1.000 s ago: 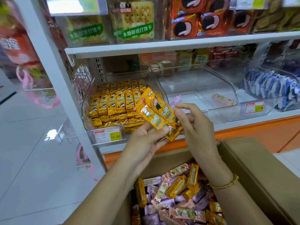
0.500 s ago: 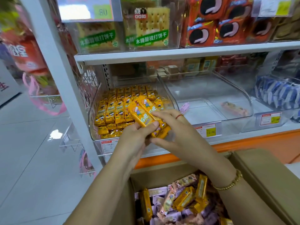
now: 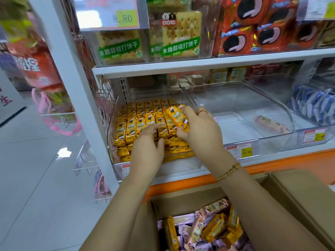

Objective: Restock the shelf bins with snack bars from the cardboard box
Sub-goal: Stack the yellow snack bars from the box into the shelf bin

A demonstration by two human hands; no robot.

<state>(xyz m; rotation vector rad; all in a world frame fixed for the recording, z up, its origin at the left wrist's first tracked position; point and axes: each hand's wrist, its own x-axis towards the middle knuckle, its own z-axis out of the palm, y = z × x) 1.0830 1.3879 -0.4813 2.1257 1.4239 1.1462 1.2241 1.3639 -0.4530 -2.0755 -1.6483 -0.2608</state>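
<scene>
From the head camera, the right hand [image 3: 201, 131] grips a small bunch of yellow snack bars [image 3: 177, 117], fingers and thumb curled round them, above the right rear of the clear bin [image 3: 110, 138] at the left end of the shelf [image 3: 183, 172]. The left hand [image 3: 146, 151] hovers over the packed rows near the bin's front edge, fingers loosely spread and holding nothing that shows. The cardboard box [image 3: 299, 196] sits below the shelf's front edge. As I judge it, the bunch could fan apart in that one-handed grip — a bar might skid across the neat rows, or the left hand might nudge front bars over the low front wall.
</scene>
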